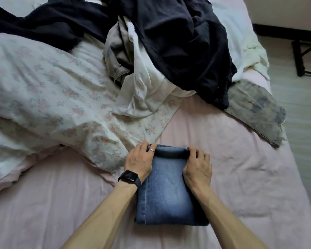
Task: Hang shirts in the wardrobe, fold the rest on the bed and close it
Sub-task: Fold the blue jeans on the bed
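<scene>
A pair of blue jeans (pixel 166 191) lies folded into a compact rectangle on the pink bed sheet (pixel 241 177), near the front edge. My left hand (pixel 140 160), with a dark watch on the wrist and a ring, grips the far left corner of the fold. On the far right corner my right hand (pixel 197 168) curls its fingers over the rolled edge. Behind, a heap of unfolded clothes lies on the bed: a dark navy garment (pixel 183 42), a white shirt (pixel 144 87) and a grey garment (pixel 115 51).
A floral duvet (pixel 52 90) is bunched over the left half of the bed. A grey patterned cloth (pixel 257 108) hangs toward the bed's right edge. Beyond that edge are a light floor and a black metal frame (pixel 303 56).
</scene>
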A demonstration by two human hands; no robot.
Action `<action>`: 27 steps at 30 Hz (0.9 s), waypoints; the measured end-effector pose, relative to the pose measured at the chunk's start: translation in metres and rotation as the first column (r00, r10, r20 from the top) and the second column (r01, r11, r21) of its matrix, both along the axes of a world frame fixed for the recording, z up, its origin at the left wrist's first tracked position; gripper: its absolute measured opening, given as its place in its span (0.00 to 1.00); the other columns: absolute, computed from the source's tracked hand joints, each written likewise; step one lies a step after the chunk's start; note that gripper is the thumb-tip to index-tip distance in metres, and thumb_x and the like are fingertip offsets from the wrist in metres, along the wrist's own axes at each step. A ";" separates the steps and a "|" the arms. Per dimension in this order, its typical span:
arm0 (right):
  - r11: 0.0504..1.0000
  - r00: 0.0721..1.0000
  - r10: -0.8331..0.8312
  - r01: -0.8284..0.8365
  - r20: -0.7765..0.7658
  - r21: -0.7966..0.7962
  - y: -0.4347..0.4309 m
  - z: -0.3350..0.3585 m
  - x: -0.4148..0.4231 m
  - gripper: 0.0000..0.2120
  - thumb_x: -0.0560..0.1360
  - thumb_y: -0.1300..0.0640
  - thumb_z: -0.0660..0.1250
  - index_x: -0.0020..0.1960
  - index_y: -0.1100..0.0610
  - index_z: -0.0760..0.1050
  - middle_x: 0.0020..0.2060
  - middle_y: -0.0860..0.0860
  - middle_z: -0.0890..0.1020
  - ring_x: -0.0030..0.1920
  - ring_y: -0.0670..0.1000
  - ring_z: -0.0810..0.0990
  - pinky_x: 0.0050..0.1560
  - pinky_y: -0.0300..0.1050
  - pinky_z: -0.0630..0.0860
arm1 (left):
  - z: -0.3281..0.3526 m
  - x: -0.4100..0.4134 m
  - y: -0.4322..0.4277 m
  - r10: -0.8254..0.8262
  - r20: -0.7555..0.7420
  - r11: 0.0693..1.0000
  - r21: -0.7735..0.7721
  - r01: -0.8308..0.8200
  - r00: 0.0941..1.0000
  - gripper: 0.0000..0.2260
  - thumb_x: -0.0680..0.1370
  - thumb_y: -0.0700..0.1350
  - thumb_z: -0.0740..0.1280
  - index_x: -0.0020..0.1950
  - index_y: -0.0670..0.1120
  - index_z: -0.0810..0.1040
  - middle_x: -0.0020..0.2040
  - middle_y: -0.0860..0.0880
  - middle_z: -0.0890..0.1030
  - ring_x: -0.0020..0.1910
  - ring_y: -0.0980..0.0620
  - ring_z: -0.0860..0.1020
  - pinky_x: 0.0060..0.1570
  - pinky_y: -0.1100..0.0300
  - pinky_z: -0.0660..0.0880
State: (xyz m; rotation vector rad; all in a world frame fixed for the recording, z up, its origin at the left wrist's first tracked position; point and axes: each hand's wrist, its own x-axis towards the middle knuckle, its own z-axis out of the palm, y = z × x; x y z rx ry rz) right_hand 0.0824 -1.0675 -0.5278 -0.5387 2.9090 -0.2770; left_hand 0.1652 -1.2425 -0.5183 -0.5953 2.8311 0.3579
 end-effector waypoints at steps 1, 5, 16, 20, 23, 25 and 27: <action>1.000 1.000 -0.013 0.013 0.011 -0.015 -0.002 -0.003 -0.004 0.22 0.68 0.66 0.68 0.62 0.56 0.77 0.53 0.57 0.79 0.51 0.63 0.76 0.40 0.55 0.76 | -0.005 -0.003 -0.001 0.003 0.025 1.000 0.005 -0.003 1.000 0.28 0.75 0.34 0.61 0.74 0.49 0.69 0.61 0.47 0.73 0.58 0.45 0.73 0.52 0.52 0.72; 0.997 0.996 -0.072 0.074 0.047 -0.035 -0.004 -0.007 -0.013 0.18 0.75 0.61 0.67 0.65 0.54 0.75 0.57 0.56 0.76 0.54 0.61 0.75 0.45 0.57 0.76 | -0.008 -0.010 -0.005 0.058 -0.017 0.998 -0.021 -0.058 0.998 0.25 0.77 0.37 0.62 0.74 0.51 0.69 0.63 0.48 0.74 0.61 0.45 0.72 0.56 0.53 0.69; 0.977 0.978 0.207 -0.209 -0.037 -0.048 0.023 0.006 0.062 0.29 0.79 0.48 0.57 0.80 0.47 0.60 0.81 0.54 0.55 0.81 0.55 0.52 0.75 0.63 0.56 | 0.000 0.064 0.091 0.091 -0.031 0.994 0.058 -0.089 0.995 0.29 0.81 0.56 0.51 0.81 0.49 0.56 0.82 0.45 0.52 0.80 0.42 0.50 0.75 0.41 0.50; 0.973 0.974 0.203 -0.212 0.096 0.091 0.017 -0.025 0.044 0.30 0.81 0.41 0.49 0.82 0.41 0.46 0.81 0.50 0.41 0.81 0.52 0.38 0.77 0.67 0.44 | -0.030 0.037 0.072 0.037 0.033 0.999 0.005 -0.037 0.999 0.29 0.82 0.58 0.49 0.81 0.55 0.44 0.81 0.48 0.39 0.80 0.44 0.36 0.76 0.43 0.36; 0.979 0.980 0.174 -0.182 0.094 0.088 0.016 -0.049 0.035 0.30 0.80 0.40 0.50 0.81 0.40 0.48 0.82 0.49 0.43 0.81 0.52 0.39 0.75 0.72 0.47 | -0.056 0.033 0.065 0.024 0.029 0.999 -0.030 -0.023 0.999 0.30 0.81 0.60 0.52 0.82 0.56 0.48 0.82 0.47 0.42 0.80 0.44 0.37 0.76 0.40 0.37; 0.984 0.984 0.165 -0.168 0.061 0.050 0.016 -0.058 0.039 0.30 0.80 0.40 0.52 0.81 0.40 0.51 0.82 0.50 0.45 0.81 0.55 0.41 0.73 0.76 0.47 | -0.069 0.035 0.066 0.029 -0.020 0.997 -0.070 -0.031 0.999 0.30 0.80 0.60 0.52 0.82 0.57 0.50 0.82 0.46 0.45 0.80 0.42 0.41 0.75 0.36 0.40; 0.988 0.987 0.153 -0.155 0.041 0.028 0.017 -0.066 0.036 0.30 0.80 0.40 0.54 0.81 0.40 0.53 0.82 0.51 0.47 0.81 0.58 0.42 0.72 0.77 0.47 | -0.080 0.033 0.067 0.026 -0.064 0.997 -0.077 -0.030 0.998 0.30 0.80 0.60 0.52 0.82 0.57 0.51 0.82 0.46 0.45 0.81 0.41 0.44 0.75 0.33 0.43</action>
